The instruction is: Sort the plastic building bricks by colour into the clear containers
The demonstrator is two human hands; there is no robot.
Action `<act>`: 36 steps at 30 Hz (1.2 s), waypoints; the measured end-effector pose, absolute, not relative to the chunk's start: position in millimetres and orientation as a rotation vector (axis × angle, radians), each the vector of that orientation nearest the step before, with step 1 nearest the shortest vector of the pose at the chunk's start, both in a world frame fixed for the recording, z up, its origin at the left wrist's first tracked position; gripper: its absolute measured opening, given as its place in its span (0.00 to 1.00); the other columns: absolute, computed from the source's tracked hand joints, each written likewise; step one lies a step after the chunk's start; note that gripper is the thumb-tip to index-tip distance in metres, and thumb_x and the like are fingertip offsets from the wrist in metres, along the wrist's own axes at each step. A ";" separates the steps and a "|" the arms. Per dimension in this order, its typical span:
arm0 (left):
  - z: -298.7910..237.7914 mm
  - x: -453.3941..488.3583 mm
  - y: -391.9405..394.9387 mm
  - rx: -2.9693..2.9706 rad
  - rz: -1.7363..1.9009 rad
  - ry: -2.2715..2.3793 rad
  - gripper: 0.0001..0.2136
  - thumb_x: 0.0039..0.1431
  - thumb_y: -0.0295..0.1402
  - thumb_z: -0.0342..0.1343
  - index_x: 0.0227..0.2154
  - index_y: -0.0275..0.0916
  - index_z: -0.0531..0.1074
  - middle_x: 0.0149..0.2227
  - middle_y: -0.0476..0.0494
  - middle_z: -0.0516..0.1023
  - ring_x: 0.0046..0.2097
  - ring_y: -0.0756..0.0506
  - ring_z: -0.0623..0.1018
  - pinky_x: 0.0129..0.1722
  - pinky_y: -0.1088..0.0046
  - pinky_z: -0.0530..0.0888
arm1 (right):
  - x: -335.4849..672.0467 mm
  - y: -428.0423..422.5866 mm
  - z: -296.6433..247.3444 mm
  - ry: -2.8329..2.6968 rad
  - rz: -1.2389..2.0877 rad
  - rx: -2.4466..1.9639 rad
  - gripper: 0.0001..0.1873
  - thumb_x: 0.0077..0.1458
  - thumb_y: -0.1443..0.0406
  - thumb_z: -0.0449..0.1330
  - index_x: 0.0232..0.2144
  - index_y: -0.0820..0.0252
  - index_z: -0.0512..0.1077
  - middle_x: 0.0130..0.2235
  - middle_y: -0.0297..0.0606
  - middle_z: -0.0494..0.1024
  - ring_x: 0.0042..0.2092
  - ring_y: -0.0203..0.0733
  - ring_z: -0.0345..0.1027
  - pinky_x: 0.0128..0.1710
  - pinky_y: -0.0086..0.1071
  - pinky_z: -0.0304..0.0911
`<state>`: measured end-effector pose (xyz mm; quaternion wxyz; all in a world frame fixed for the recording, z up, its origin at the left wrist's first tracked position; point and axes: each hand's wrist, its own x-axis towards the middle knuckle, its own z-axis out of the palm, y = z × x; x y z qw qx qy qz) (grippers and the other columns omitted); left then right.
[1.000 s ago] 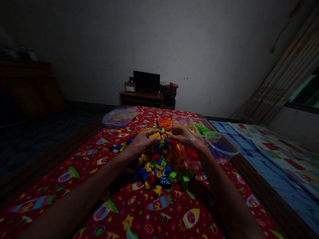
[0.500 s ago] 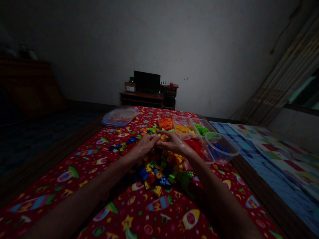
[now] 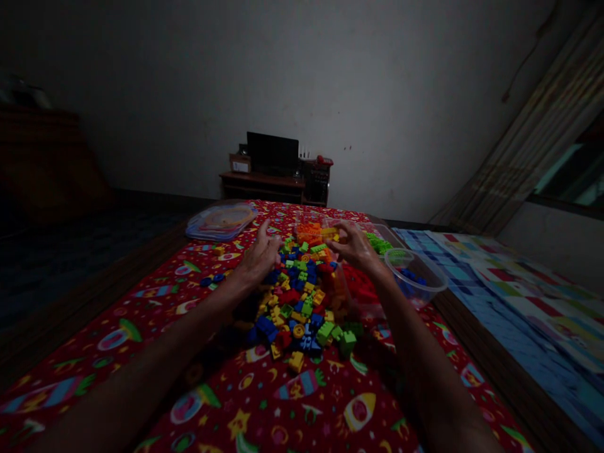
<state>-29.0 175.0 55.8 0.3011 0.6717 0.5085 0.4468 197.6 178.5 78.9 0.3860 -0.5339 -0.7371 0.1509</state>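
Note:
My left hand [image 3: 259,257] hovers at the left edge of a mixed pile of toy bricks [image 3: 302,302], its index finger stretched out and nothing visible in it. My right hand [image 3: 353,246] is over the clear boxes beyond the pile. Its thumb and fingers curve around a yellow toy brick [image 3: 330,234]; the hand hides most of the box beneath. Just left of that brick lie orange bricks [image 3: 309,233] in their own compartment. Red bricks [image 3: 359,286] fill a box below my right wrist, and green bricks [image 3: 379,244] sit in a box to its right.
A round clear tub [image 3: 434,280] holding blue bricks [image 3: 411,277] stands at the right. Stacked plastic lids [image 3: 221,221] lie at the far left of the red patterned cloth [image 3: 198,396]. Beyond the table are a desk [image 3: 264,179] with a monitor [image 3: 272,153], and a bed [image 3: 519,283] at right.
My hands, together above the pile before, have parted. The right one has moved right and forward to the boxes; the left has drawn back left and opened. More of the pile shows.

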 end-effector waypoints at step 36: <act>43.1 -49.8 172.1 2.728 0.556 1.203 0.12 0.53 0.35 0.52 0.39 0.36 0.71 0.38 0.42 0.75 0.40 0.43 0.74 0.41 0.70 0.69 | 179.5 117.2 68.0 -2.353 0.037 -1.454 0.10 0.55 0.68 0.54 0.38 0.62 0.72 0.33 0.40 0.74 0.33 0.38 0.63 0.32 0.29 0.52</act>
